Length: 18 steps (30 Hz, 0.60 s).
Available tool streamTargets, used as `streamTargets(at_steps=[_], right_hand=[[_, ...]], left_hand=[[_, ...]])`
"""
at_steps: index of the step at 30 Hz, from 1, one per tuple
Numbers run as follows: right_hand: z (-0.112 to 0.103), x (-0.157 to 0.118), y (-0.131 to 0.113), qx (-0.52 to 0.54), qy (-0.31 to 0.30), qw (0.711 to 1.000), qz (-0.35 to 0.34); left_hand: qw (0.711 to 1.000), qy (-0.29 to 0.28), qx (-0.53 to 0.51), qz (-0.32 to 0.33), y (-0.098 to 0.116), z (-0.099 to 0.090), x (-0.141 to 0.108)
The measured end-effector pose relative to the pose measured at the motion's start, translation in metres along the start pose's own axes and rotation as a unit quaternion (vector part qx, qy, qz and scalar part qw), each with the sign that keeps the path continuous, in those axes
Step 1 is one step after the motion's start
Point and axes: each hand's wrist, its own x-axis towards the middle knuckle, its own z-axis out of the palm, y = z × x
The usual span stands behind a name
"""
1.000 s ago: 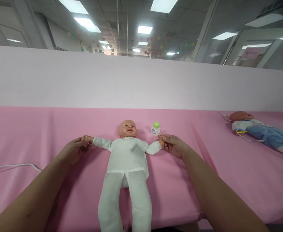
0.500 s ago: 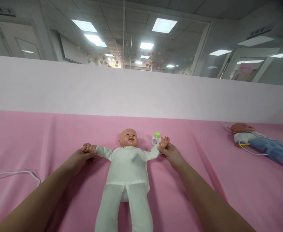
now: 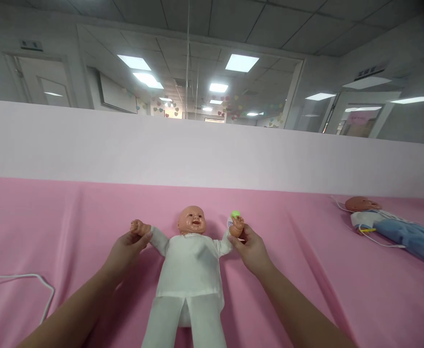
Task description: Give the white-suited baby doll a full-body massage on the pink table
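A baby doll (image 3: 190,266) in a white top and white trousers lies on its back, head away from me, its feet out of view. My left hand (image 3: 126,249) is closed around the doll's wrist on the left side. On the right side, my right hand (image 3: 251,249) grips the doll's other wrist between thumb and fingers. Both doll arms are spread outward and raised a little. Behind the doll's right-side hand stands a small white bottle with a green cap (image 3: 235,213), mostly hidden by that hand.
Pink cloth (image 3: 99,208) covers the surface, with folds. A second doll (image 3: 396,224) in blue and white lies at the right, with a white cord and a yellow piece on it. A white cable (image 3: 34,276) lies at the left. A white panel (image 3: 204,154) borders the back, glass above.
Both doll arms have moved inward and up, bent more, with my hands still on the wrists. The doll's right-side hand now covers most of the bottle. The view has tilted up slightly.
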Motion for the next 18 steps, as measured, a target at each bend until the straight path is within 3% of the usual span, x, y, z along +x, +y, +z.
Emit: streamTargets(at_steps=[5,10,13,15,18], right_hand=[[0.014,-0.015,-0.022,-0.103,-0.047,0.985,-0.134],[0.027,-0.026,-0.026,-0.249,-0.114,0.922,-0.274],[0.035,-0.033,-0.025,-0.314,-0.149,0.88,-0.325],[0.038,-0.036,-0.026,-0.33,-0.17,0.865,-0.338],[0.037,-0.036,-0.028,-0.289,-0.178,0.885,-0.32]], left_hand=[[0.969,-0.033,0.191,0.152,0.015,0.024,-0.024],[0.877,-0.099,0.33,0.335,0.008,0.038,-0.031],[0.835,-0.146,0.362,0.387,0.0,0.035,-0.027],[0.832,-0.168,0.359,0.388,-0.003,0.033,-0.024],[0.872,-0.162,0.313,0.341,-0.003,0.03,-0.025]])
